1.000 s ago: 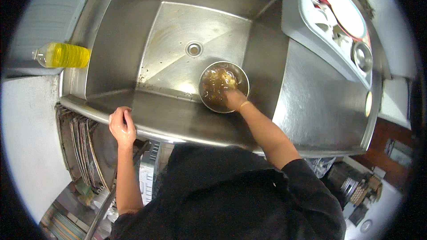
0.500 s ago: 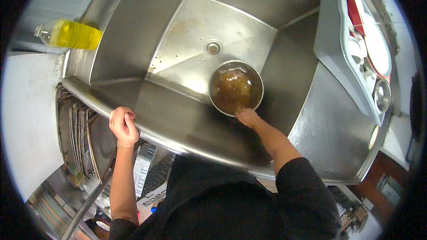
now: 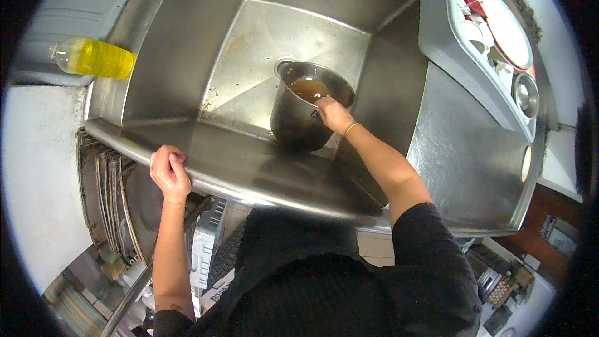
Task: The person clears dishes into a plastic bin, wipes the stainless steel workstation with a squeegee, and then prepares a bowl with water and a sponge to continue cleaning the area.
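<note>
A deep metal pot (image 3: 294, 118) stands tilted in the stainless steel sink (image 3: 268, 31), its mouth leaning toward the far side. Brown liquid (image 3: 309, 89) pools inside it. My right hand (image 3: 335, 116) is closed on the pot's near rim, fingertips hooked over the edge. The pot partly covers the drain (image 3: 282, 66). My left hand (image 3: 170, 173) is closed around the sink's rounded front edge at the left, bracing there apart from the pot.
On the left ledge lies a clear bottle of yellow liquid (image 3: 103, 59). A grey bin (image 3: 455, 50) of plates, cups and a metal bowl (image 3: 525, 95) sits on the right drainboard (image 3: 465, 150). Stacked trays (image 3: 112, 206) stand below the sink at the left.
My right hand has raised the pot's near side, tipping it from upright toward the far side and drain. The liquid has shifted within it. My left hand keeps its grip on the sink edge.
</note>
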A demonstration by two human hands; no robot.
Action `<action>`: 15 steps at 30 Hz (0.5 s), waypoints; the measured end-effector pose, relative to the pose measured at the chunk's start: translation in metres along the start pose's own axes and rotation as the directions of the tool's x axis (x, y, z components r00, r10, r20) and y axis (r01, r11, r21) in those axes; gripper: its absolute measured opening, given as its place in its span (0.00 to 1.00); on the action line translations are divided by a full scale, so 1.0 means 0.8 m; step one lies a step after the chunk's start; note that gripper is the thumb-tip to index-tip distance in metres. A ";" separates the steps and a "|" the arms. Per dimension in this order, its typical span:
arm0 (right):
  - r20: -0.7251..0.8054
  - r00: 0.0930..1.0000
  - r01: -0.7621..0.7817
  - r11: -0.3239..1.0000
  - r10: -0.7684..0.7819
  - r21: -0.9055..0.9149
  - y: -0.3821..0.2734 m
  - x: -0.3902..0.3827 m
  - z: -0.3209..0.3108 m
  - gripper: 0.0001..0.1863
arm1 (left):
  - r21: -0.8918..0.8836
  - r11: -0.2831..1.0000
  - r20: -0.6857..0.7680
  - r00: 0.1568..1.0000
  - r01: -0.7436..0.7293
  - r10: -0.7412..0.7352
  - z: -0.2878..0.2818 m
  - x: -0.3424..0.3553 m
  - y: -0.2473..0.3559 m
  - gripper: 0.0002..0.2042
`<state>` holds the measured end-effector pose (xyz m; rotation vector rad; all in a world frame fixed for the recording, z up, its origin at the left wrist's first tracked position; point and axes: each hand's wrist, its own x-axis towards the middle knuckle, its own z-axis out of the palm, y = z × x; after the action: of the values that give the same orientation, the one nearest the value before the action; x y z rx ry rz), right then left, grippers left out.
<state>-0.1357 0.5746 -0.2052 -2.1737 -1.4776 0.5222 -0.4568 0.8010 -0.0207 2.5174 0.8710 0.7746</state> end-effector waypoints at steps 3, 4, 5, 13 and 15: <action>-0.024 1.000 -0.015 0.996 0.017 0.084 -0.025 0.002 -0.034 0.07 | 0.009 0.998 -0.014 0.998 -0.056 0.056 -0.002 -0.001 -0.001 0.10; -0.055 0.998 0.004 0.996 0.000 0.088 -0.036 0.003 -0.047 0.07 | 0.016 0.997 -0.022 0.997 -0.074 0.074 -0.003 -0.001 -0.002 0.09; -0.084 0.996 0.018 0.996 -0.011 0.085 -0.045 0.000 -0.062 0.07 | 0.017 0.997 -0.022 0.997 -0.073 0.073 -0.003 -0.001 0.000 0.08; -0.276 0.949 0.146 0.989 -0.151 -0.038 -0.190 -0.044 -0.263 0.07 | -0.165 0.955 -0.090 0.961 0.244 -0.261 0.002 -0.014 0.047 0.06; -0.285 0.936 0.183 0.978 -0.204 -0.099 -0.241 -0.064 -0.323 0.07 | -0.478 0.807 -0.032 0.912 0.345 -0.409 0.006 -0.039 0.111 0.09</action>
<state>-0.1597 0.5476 0.1192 -2.0218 -1.5387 0.0729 -0.4342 0.7137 0.0075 1.8115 1.0457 0.8959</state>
